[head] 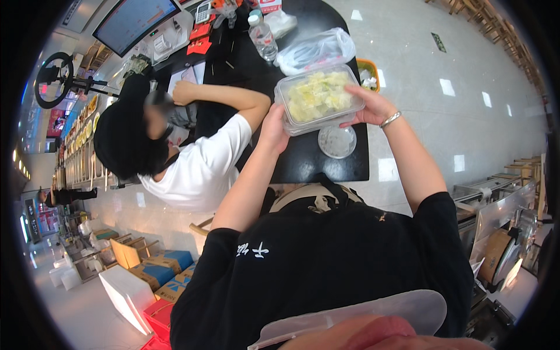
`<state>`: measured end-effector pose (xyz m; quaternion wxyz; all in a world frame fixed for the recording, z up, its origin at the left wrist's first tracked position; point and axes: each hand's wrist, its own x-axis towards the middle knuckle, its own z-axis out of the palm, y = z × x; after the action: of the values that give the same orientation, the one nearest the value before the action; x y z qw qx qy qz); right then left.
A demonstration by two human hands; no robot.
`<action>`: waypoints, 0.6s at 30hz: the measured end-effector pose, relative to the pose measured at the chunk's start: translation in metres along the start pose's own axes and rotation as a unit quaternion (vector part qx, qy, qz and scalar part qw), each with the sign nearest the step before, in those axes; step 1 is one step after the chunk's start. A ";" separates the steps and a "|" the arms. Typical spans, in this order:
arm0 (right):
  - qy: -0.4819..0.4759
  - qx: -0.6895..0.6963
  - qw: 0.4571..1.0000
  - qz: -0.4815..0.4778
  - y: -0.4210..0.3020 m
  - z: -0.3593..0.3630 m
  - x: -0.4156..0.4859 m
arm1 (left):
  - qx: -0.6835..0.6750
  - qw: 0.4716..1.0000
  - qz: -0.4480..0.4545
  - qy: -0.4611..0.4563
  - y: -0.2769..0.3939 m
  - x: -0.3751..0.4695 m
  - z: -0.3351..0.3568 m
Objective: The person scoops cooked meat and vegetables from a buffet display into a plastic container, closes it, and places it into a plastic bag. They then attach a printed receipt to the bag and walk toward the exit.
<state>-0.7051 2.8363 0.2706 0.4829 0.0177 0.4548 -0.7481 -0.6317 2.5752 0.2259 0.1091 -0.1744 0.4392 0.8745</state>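
Observation:
Between my two hands is a lidded clear plastic container [321, 96] with pale yellow-green food pieces that look like chopped vegetable. More clear plastic shows beneath it, perhaps another container. My left hand [274, 127] grips its left end, and my right hand [372, 105], with a silver bracelet at the wrist, grips its right end. The container is held over the black table [302, 168]. Just below it a round clear plastic tub or lid [337, 141] lies on the table. A thin translucent plastic bag [317, 50] lies beyond the container, beside a clear water bottle [263, 39].
A person in a white shirt [192, 168] sits close on the left, one arm on the table. Beyond are a monitor [135, 24], a calculator [203, 12] and red packets [200, 45]. An orange bin [368, 74] stands past the table's right edge. Cardboard boxes [159, 269] lie lower left.

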 end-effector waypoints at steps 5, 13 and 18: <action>0.065 0.035 0.993 -0.096 -0.020 -0.025 0.014 | -0.026 0.997 0.004 -0.073 0.016 0.060 0.028; 0.067 0.039 0.986 -0.147 -0.113 -0.090 0.115 | 0.428 0.843 0.090 0.311 -0.001 0.189 -0.011; 0.046 0.021 0.994 -0.093 -0.127 -0.130 0.183 | 0.355 0.868 0.017 0.347 -0.022 0.253 -0.025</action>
<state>-0.9498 2.8126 0.1934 0.3888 0.0198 0.4609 -0.7975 -0.8505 2.5777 0.0944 -0.0102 -0.4085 0.7322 0.5448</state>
